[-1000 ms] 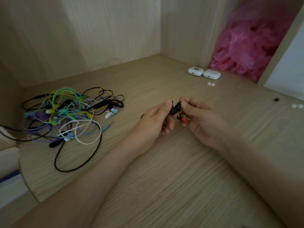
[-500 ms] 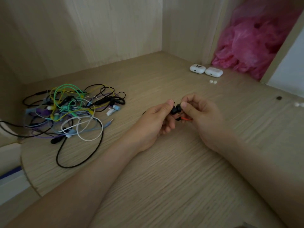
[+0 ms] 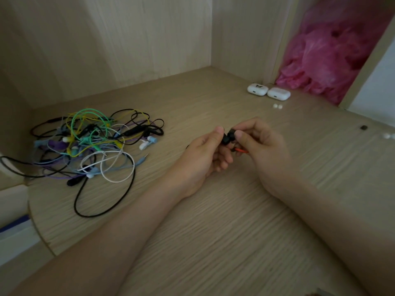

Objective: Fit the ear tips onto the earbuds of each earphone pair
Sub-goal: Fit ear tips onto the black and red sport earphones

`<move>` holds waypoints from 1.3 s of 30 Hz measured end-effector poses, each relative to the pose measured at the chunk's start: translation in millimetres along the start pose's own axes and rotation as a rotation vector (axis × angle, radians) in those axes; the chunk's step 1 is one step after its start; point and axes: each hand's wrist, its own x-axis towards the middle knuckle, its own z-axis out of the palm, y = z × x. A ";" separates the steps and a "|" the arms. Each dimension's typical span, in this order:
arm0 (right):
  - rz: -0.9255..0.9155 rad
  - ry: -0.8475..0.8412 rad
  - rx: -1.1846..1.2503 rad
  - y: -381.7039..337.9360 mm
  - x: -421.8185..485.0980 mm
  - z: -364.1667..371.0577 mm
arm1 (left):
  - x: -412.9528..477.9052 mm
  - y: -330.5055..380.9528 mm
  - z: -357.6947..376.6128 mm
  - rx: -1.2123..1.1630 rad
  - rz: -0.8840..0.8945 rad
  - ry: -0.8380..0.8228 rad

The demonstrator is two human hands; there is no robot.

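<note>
Hands met over the bench (image 3: pixel 224 236) centre: left hand (image 3: pixel 204 155) and right hand (image 3: pixel 264 146) both pinched one black earbud (image 3: pixel 227 137), tip seating not discernible; earphone tangle (image 3: pixel 89 146) lay near the left edge, loose white tips (image 3: pixel 277 106) toward the far right corner; most pairs judged outstanding

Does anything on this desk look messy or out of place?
The wired earphones lie in one tangled heap at the left, cords crossing each other. Two white ear tips lie loose near the white cases, likely more at the right edge. Nothing looks damaged.
</note>
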 end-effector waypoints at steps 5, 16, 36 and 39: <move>-0.028 -0.043 -0.062 0.4 -1.7 -3.4 | 0.1 -1.2 -0.9 0.014 0.002 0.009; 0.070 -0.142 -0.102 4.3 0.3 -3.1 | 3.7 -0.8 0.7 -0.003 0.000 0.096; -0.016 -0.174 -0.889 -11.5 30.9 -9.7 | 2.3 22.8 -27.5 0.256 0.009 0.309; -0.039 -0.378 -0.923 -16.1 35.1 9.4 | 3.0 23.5 -29.5 0.346 -0.034 0.322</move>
